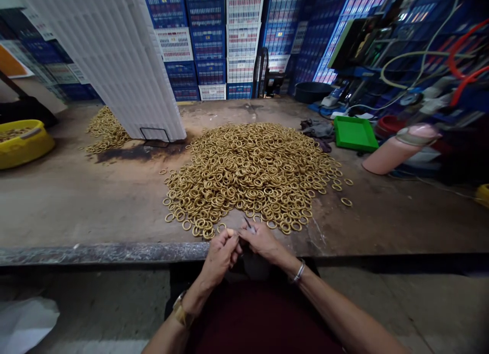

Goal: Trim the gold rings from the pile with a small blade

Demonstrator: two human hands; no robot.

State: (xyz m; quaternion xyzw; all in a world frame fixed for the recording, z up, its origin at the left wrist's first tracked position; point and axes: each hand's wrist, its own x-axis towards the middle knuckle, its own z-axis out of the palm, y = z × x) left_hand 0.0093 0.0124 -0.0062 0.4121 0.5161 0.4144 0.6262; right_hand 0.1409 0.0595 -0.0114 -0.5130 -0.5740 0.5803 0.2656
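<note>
A wide heap of brass-coloured rings (255, 170) lies on the worktable (133, 206), with loose rings around its edges. Close to the table's front edge, my left hand (221, 252) has its fingers pinched together; what they hold is too small and hidden to name. Right beside it, my right hand (262, 240) is closed on a thin, dark-tipped tool (247, 222) that points up toward the heap. The fingertips of both hands nearly meet just in front of the nearest rings.
A tall white ribbed stack (114, 63) stands left of the heap, near a smaller ring pile (107, 130) and a yellow basin (25, 145). At right are a green tray (355, 133), a pink bottle (397, 150) and a dark cloth (318, 130). Crates (208, 38) line the back.
</note>
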